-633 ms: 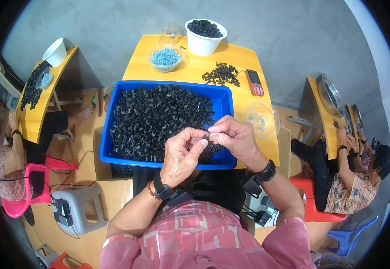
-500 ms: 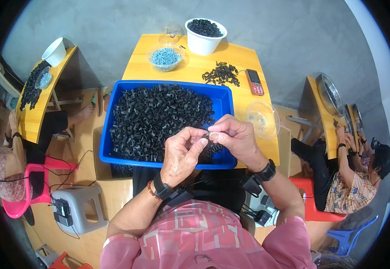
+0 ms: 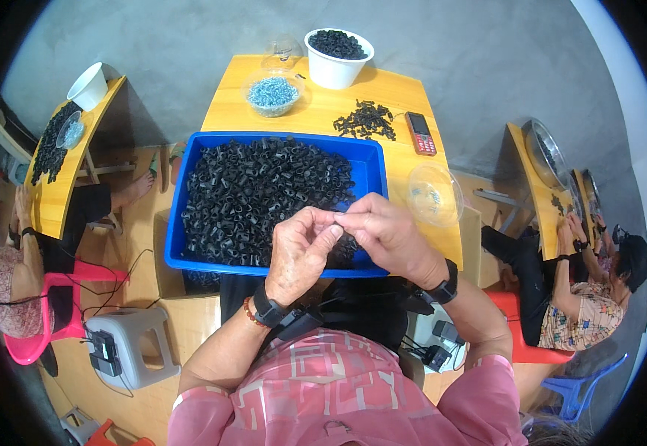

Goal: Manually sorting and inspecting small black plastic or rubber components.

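Both hands are raised together over the near right corner of the blue tray, just above its front rim. The left hand is curled, its thumb and fingertips pinched narrow on something too small to be made out; the right hand meets it fingertip to fingertip, its grip likewise closed tight on a tiny piece that is hidden between the fingers. The tray is heaped with black rings, which are piled highest at the left and middle, while a strip of bare blue floor is left along the right wall. The tray overhangs the near edge of the yellow table. Beyond the far rim, a loose pile of black parts is seen beside a red phone, with open tabletop between them and the tray. A clear bowl of blue pieces and a white bucket of black rings are set at the far edge. An empty-looking clear bowl sits at the right edge, close to the right wrist. Other people are seated at tables well apart on both sides.
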`<state>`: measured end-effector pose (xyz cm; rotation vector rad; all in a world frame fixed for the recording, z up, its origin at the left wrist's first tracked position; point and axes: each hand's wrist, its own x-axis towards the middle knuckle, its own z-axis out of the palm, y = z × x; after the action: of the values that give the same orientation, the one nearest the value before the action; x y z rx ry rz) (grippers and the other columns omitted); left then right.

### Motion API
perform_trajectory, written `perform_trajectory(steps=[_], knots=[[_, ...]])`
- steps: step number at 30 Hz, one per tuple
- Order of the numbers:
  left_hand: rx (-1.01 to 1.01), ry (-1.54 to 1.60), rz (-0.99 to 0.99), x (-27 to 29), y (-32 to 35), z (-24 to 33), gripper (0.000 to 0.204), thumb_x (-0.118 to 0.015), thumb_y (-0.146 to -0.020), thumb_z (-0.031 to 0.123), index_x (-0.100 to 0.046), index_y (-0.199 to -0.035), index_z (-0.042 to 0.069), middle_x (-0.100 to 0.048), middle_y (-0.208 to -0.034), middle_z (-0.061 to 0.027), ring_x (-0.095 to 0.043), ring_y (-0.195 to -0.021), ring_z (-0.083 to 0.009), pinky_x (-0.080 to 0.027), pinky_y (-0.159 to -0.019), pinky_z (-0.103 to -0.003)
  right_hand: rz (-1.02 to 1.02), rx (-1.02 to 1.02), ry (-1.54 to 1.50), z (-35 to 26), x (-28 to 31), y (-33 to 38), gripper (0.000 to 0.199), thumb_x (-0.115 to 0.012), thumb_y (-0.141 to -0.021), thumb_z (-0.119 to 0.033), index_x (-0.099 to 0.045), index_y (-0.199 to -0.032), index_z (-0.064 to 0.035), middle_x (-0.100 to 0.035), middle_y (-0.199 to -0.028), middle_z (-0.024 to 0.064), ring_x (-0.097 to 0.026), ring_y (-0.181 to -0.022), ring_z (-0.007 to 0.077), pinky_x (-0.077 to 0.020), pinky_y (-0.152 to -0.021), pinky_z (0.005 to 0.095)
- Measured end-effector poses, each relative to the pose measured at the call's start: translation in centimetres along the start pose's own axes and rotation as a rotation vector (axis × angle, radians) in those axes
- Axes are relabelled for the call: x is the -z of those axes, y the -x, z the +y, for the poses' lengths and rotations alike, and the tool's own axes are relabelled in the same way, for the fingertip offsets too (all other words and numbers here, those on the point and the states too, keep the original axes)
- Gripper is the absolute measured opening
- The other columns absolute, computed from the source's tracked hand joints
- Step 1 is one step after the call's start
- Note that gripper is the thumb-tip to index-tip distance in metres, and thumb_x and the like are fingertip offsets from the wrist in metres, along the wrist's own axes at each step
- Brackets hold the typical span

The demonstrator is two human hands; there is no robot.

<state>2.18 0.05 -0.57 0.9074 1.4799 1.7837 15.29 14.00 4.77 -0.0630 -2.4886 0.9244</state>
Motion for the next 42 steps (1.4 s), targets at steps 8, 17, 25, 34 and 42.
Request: perform_trajectory(steps=[8,17,25,34,42], knots=[[-0.102,0.138,0.145,0.0,0.5,1.3,0.014,-0.07,-0.096,0.006,-0.068,-0.109,0.001,-0.072,-0.093,-0.0058,-0.064,-0.079,-0.008,-0.054,-0.074,-0.023,0.138,-0.259,-0.063,2.1,2.9,-1.4,0.025,-0.067,-0.09,0.001,-0.071,-0.115,-0.0012,-0.068,-0.09,0.0142,-0.068,-0.08,0.0297,-0.0553,-0.074,0.0338],[-0.325,-0.098,0.25,0.0,1.0,0.6,0.012,-0.069,-0.095,-0.001,-0.067,-0.107,0.0,-0.06,-0.089,0.0018,-0.052,-0.074,-0.0038,-0.044,-0.067,-0.02,-0.356,0.021,0.717,4.8,2.2,-2.2,0.008,-0.066,-0.083,-0.01,-0.072,-0.085,-0.0058,-0.068,-0.084,0.0099,-0.063,-0.092,0.0286,-0.0448,-0.084,0.0425],[-0.198,-0.113,0.178,0.1,0.7,0.7,0.011,-0.069,-0.095,0.002,-0.068,-0.106,0.001,-0.059,-0.086,0.0051,-0.049,-0.075,-0.0026,-0.042,-0.066,-0.02,-0.481,0.087,0.787,6.0,0.8,-2.9,0.013,-0.062,-0.08,-0.018,-0.069,-0.07,-0.0115,-0.068,-0.078,0.0088,-0.06,-0.092,0.0291,-0.0386,-0.087,0.0472],[-0.113,-0.022,0.157,0.2,0.4,1.2,0.011,-0.07,-0.096,0.004,-0.068,-0.107,0.001,-0.059,-0.086,0.0054,-0.05,-0.074,-0.0023,-0.043,-0.067,-0.019,-0.35,-0.024,0.499,5.4,1.5,-3.1,0.0,-0.069,-0.083,-0.005,-0.069,-0.083,-0.0052,-0.069,-0.079,0.01,-0.066,-0.09,0.0281,-0.0444,-0.094,0.047],[-0.092,-0.034,0.117,0.2,0.4,0.9,0.014,-0.071,-0.096,0.004,-0.069,-0.108,-0.001,-0.065,-0.087,0.0031,-0.055,-0.075,-0.0026,-0.045,-0.067,-0.019,0.103,-0.381,-0.451,0.9,-0.7,-2.4,0.011,-0.074,-0.09,-0.003,-0.073,-0.101,-0.0002,-0.074,-0.091,0.0025,-0.065,-0.082,0.0057,-0.0545,-0.074,0.025]])
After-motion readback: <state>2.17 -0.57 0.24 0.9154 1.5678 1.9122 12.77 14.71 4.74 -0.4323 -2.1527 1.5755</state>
